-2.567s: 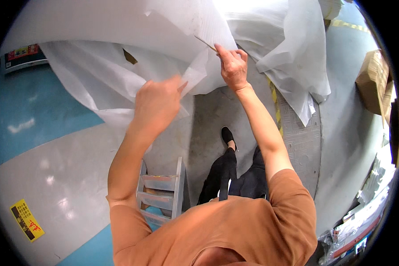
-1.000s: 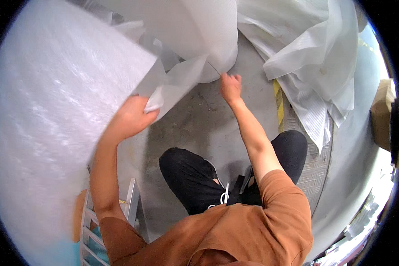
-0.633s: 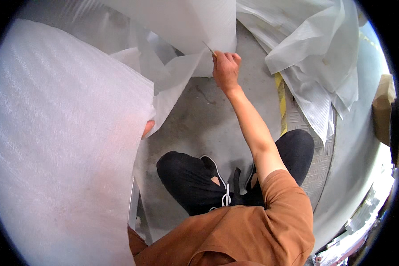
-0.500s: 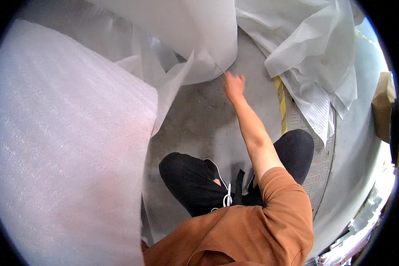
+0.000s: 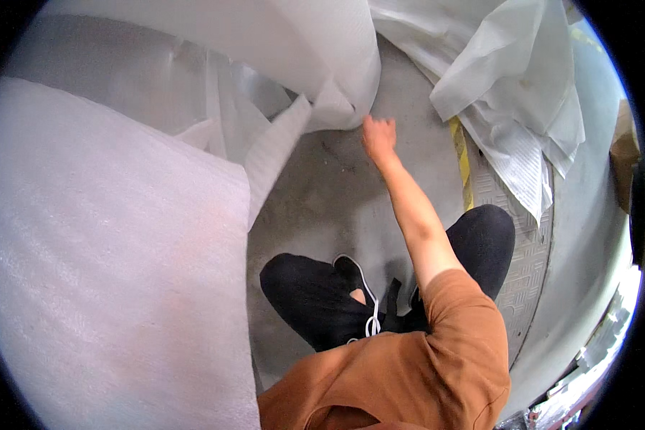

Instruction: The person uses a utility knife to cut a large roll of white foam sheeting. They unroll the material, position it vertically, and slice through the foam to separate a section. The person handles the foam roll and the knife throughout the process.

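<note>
A grey concrete floor is seen from above in the head view, with a yellow floor stripe running beside a ribbed metal plate. Most of the left half is covered by a large white foam wrap sheet, held up close to the camera. A second fold of the same white material, the foam sheet edge, hangs down at top centre. The right hand is stretched forward on a bare arm and placed right at that lower edge; the fingers are curled, but whether the sheet is actually pinched cannot be told. The left hand is hidden behind the big sheet, so its grip cannot be told. A crumpled pile of white sheeting lies at upper right, well apart from the hand. A brown cardboard box is seen at the right rim. Black trousers and an orange shirt fill the lower centre.
</note>
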Action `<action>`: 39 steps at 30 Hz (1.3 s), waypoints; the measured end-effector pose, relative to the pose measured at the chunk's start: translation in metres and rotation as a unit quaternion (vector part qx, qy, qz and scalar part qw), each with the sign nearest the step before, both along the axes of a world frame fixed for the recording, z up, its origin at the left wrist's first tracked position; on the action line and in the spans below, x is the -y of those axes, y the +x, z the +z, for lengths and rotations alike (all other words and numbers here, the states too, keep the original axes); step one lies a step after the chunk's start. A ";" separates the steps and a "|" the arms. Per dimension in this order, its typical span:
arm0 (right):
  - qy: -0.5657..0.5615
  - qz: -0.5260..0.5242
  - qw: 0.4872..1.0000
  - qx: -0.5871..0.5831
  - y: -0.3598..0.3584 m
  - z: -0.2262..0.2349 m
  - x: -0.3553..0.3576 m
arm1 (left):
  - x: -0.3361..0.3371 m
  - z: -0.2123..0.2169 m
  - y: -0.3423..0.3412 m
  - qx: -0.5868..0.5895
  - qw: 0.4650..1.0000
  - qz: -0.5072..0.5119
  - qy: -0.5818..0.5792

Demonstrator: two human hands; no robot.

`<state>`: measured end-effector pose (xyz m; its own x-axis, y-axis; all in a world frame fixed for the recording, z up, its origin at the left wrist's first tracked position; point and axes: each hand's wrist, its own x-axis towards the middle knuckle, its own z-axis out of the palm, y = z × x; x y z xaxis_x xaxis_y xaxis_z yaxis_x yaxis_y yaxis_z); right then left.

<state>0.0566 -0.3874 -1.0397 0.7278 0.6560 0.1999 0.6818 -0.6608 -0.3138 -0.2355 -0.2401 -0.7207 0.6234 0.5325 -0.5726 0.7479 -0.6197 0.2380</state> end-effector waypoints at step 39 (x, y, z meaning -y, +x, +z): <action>0.186 -0.069 0.977 -0.071 -0.047 0.050 0.039 | -0.012 -0.088 0.145 0.262 0.945 -0.070 0.181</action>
